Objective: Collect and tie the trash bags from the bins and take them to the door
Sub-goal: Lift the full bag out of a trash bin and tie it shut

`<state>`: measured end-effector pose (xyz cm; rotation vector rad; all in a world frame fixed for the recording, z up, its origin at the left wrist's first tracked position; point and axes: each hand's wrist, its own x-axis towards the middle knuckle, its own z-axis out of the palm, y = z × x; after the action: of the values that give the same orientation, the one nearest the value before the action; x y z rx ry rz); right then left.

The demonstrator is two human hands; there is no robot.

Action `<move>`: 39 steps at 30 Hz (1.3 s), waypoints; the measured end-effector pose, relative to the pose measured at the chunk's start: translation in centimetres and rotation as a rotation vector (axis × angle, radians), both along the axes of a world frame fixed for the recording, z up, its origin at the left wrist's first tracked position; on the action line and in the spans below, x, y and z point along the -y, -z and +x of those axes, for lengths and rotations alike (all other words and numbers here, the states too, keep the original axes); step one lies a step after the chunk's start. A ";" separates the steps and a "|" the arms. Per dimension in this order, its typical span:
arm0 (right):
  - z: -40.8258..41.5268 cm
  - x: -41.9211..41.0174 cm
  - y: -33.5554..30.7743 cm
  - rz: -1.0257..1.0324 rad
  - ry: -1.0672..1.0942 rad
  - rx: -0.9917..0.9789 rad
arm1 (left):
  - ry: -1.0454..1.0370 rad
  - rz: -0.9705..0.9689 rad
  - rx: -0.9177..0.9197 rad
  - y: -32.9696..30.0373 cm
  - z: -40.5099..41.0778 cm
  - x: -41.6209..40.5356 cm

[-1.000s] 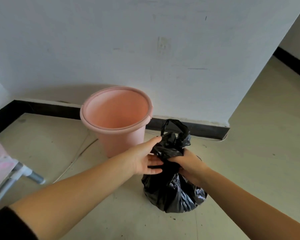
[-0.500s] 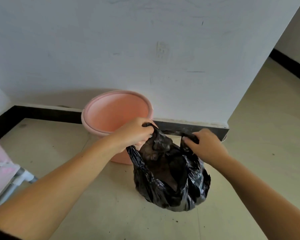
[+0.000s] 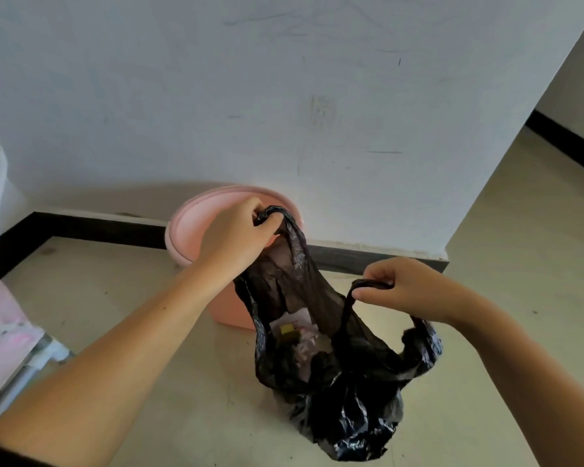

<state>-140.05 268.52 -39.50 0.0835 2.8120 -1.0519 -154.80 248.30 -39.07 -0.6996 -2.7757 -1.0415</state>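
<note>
A black trash bag [image 3: 344, 392] rests on the floor in front of a pink bin [image 3: 189, 224]. Its mouth is stretched wide, and paper scraps and a small yellow item show inside. My left hand [image 3: 236, 237] is shut on the bag's left handle, raised over the bin's rim. My right hand [image 3: 408, 288] pinches the right handle, lower and to the right. The bin's lower right side is hidden behind my left arm and the bag.
A white wall with a black baseboard [image 3: 81, 227] stands right behind the bin. The wall's corner [image 3: 447, 257] is on the right, with open floor [image 3: 526, 230] beyond it. A pale metal frame with pink fabric [image 3: 11, 352] sits at the left edge.
Both hands moved from the gathered neck to the two handles and pulled them apart and upward, so the bag's mouth has opened and its contents show.
</note>
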 end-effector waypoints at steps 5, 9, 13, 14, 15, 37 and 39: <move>-0.4 0.7 -1.7 -0.801 0.210 -0.282 | 0.020 0.045 0.083 0.0 0.3 0.1; -1.0 -0.1 -1.7 -1.310 0.290 -0.388 | 0.226 0.117 0.017 -2.6 2.0 -0.2; -0.6 -0.1 -1.6 -0.936 0.098 -0.315 | 0.471 0.130 -0.157 -4.8 4.0 -0.5; -0.6 0.7 -1.6 -0.716 0.021 -0.230 | 0.516 0.136 -0.176 -5.0 4.6 -0.8; -0.8 1.5 -1.2 -0.518 -0.055 -0.144 | 0.561 0.133 -0.188 -5.0 5.3 -1.1; -2.5 3.1 2.0 -0.840 0.226 0.052 | 0.479 0.484 0.598 2.0 2.5 -2.1; -2.5 2.9 2.2 -1.005 0.255 0.086 | 0.714 0.342 0.827 3.4 3.5 -2.3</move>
<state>-142.55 265.67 -41.70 0.3587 1.9160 -2.2847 -151.31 250.56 -42.46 -1.5436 -2.7995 -2.3230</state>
